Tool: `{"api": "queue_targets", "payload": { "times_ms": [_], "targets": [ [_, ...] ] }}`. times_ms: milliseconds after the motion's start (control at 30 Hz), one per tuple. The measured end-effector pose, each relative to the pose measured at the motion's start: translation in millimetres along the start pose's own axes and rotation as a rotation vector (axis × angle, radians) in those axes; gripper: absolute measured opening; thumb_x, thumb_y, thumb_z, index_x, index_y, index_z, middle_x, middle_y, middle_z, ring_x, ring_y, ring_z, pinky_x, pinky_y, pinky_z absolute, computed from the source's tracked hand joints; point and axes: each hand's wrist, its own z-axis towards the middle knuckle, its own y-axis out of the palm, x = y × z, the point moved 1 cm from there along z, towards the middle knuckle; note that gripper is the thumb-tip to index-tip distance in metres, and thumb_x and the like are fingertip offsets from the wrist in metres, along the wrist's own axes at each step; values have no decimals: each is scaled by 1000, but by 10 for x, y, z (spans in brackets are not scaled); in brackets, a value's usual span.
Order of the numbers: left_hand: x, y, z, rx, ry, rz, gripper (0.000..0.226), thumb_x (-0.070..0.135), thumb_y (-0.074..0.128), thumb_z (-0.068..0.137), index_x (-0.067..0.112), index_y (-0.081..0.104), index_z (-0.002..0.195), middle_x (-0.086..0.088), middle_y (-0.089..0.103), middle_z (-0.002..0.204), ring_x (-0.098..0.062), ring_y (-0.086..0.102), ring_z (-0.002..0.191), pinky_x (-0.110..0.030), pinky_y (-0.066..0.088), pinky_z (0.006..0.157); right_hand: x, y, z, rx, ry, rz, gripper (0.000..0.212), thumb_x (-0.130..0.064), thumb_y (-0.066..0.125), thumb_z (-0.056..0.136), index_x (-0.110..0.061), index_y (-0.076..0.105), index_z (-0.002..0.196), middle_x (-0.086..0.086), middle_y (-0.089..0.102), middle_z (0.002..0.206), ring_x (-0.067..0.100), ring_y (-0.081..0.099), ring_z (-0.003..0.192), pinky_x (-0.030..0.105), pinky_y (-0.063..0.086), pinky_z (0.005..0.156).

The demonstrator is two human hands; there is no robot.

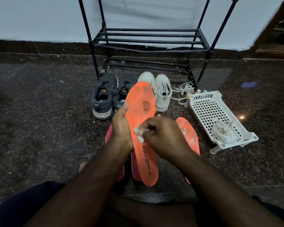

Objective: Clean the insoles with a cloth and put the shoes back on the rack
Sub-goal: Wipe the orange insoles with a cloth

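**A:** Nearest us are the two forearms, reaching out over the lap. What's at the end of them?

**B:** The orange insole point(142, 122), held up off the floor with its toe end toward the rack. The left hand point(121, 126) wraps its left edge near the middle, thumb lying up along the rim and fingers curled behind it. The right hand point(164, 136) is bunched tight round a small white cloth point(140, 132), only a wad of it showing past the fingertips, and that wad is pressed on the insole's face.

**A:** How should the wiping go?

**B:** I'd say keep the left hand bracing from behind so the foam doesn't buckle, and work the cloth in firm short strokes up toward the worn, dirty patch point(146, 106) above the hand. Turning the wad to a fresh side would help; so little of it is exposed.

**A:** And round about?

**B:** A second orange insole point(189, 133) lies on the floor just right of the hands, flecked with white. Pink insoles point(135, 167) lie beneath the held one. Beyond stand the dark shoes point(105, 95) and the white shoes point(161, 92), in front of the black rack point(147, 40), whose lower tiers hold nothing. A white basket point(211, 110) sits tilted to the right with a packet in it.
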Motion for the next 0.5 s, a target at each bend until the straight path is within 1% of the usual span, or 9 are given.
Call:
{"api": "queue_targets", "payload": {
  "times_ms": [33,100,167,200,267,333,367,433,500],
  "targets": [
    [-9,29,-38,-42,-22,7,58,48,33,103,1,67,111,-18,74,103,-31,73,88,-42,58,83,11,6,21,67,-7,4,6,-25,75,83,-20,74,79,-7,71,76,3,62,68,23,49,67],
    [-41,49,-95,-61,-48,12,57,46,33,103,1,66,115,-20,73,109,-34,71,93,-45,52,94,9,32,16,76,-15,-18,3,-24,74,83,-21,75,82,-8,71,79,1,62,69,20,46,67],
    [-45,3,-46,-51,-38,-30,58,46,35,103,0,67,118,-22,72,115,-37,71,97,-51,51,96,-3,47,-25,-66,-35,-32,2,-22,74,83,-21,76,81,-8,74,78,0,62,68,22,49,69],
    [-41,6,-29,-55,-37,-38,59,46,35,103,-1,69,116,-22,72,113,-38,72,95,-52,55,91,3,43,-33,-165,-34,8,3,-21,74,82,-20,76,80,-7,74,76,1,64,67,25,53,71],
    [-23,26,-50,-70,-57,-45,65,46,32,104,-1,78,98,-21,75,102,-35,75,84,-49,55,82,9,-18,-13,-244,-16,164,4,-24,77,80,-20,76,81,-4,74,71,11,68,65,37,58,69],
    [-47,36,-77,-68,-120,-40,66,45,31,102,2,80,92,-18,75,97,-32,73,80,-43,50,79,75,-127,106,-49,20,289,11,-28,76,77,-25,74,88,-3,74,77,22,69,66,49,59,67],
    [-40,-22,-75,-115,-115,-54,63,44,32,100,3,79,102,-18,74,101,-31,72,83,-40,51,78,129,-199,172,58,26,299,13,-23,74,78,-26,74,91,-2,73,83,21,70,69,49,59,72],
    [-151,139,11,-102,-167,-63,58,42,35,99,4,62,134,-16,73,107,-32,71,89,-37,57,76,221,-367,256,239,-34,106,19,-11,73,82,-24,75,95,-4,69,97,11,66,85,35,55,87],
    [-258,401,7,-75,-151,-50,47,27,50,99,17,53,145,-8,71,105,-37,73,84,-42,61,68,246,-473,262,303,-84,-46,16,-10,74,83,-20,77,96,-2,62,106,7,60,100,22,47,95]
  ]
}}
